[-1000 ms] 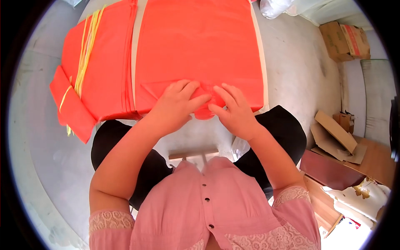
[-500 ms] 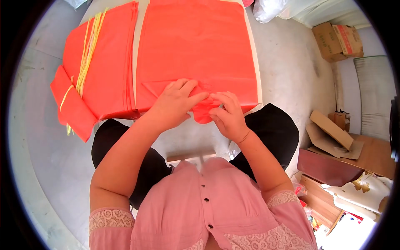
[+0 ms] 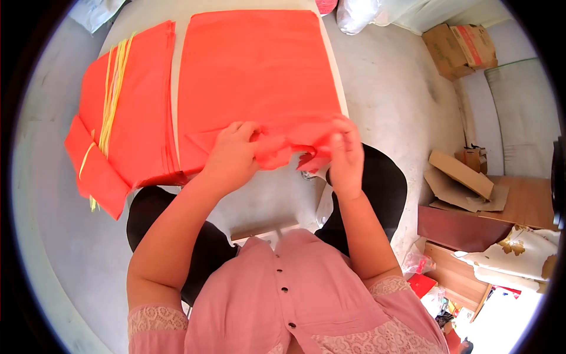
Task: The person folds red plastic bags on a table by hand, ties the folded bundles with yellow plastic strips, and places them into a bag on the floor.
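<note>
A stack of flat red plastic bags (image 3: 253,71) lies in front of me on a pale table. At its near edge my left hand (image 3: 234,154) has its fingers curled on the gathered edge of a red bag (image 3: 275,152). My right hand (image 3: 346,154), slightly blurred, pinches the same edge farther right. Between the hands the edge is bunched and hangs over the table's front, with a gap showing in it. A second red stack (image 3: 138,100) sits to the left, with yellow strings (image 3: 112,100) across it. On its near corner rests a folded red piece (image 3: 94,168) tied with yellow string.
The pale table (image 3: 339,76) ends just in front of my knees. A cardboard box (image 3: 454,50) stands at the back right. Opened cardboard (image 3: 466,183) lies on brown furniture (image 3: 525,203) at the right. A white bag (image 3: 356,15) is beyond the table.
My right hand has moved right and slightly up, pulling the bag's edge wider. My left hand has shifted a little left and down. The view has shifted slightly.
</note>
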A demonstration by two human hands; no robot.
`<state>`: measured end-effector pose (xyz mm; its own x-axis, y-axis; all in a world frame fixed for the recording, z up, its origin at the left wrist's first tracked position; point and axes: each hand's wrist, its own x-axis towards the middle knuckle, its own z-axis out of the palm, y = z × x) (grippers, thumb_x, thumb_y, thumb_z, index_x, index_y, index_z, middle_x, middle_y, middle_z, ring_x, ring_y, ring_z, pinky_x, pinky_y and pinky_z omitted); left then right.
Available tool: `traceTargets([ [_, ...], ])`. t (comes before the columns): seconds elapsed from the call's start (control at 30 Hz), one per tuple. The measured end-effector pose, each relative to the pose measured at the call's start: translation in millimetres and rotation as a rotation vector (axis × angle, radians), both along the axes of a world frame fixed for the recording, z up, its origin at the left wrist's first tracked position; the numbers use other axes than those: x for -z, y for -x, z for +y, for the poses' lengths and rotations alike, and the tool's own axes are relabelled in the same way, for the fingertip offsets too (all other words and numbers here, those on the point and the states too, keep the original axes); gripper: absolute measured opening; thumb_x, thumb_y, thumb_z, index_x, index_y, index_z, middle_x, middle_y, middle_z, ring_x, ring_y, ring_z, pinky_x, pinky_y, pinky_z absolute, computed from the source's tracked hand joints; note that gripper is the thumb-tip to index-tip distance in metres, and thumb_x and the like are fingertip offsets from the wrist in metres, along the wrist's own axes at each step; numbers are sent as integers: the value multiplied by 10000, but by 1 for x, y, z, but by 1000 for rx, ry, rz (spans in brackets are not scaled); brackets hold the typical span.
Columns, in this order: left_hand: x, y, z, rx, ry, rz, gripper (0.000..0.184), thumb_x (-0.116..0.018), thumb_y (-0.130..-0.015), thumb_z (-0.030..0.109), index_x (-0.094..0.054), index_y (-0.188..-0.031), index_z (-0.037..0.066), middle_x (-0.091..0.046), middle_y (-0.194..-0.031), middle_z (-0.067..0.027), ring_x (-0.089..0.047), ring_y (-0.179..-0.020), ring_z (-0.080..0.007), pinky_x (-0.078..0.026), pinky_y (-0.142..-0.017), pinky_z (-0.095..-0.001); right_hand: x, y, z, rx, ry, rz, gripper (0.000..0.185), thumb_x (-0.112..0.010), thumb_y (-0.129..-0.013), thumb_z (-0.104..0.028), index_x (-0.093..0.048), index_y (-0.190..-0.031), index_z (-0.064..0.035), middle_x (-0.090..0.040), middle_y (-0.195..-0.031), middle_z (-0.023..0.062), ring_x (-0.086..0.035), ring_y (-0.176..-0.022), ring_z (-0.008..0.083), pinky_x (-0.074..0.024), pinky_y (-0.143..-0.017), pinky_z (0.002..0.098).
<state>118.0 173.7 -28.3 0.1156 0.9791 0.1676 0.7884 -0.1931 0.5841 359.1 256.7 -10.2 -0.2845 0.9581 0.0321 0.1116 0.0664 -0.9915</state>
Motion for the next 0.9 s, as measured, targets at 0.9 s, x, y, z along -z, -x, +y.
traceTargets([
  [0.9,-2,4,1,24,22,12,476,-655,-846,-4,-661,-1318,63,-603,-1294,-139,-549,-1209,-361,-465,-1037,-443,2,-65,-3,-14,267,-259,804,-650,-955,-44,-243,-1649,-55,-361,-1650,165,-582,-1283,222,-500,-1057,373],
])
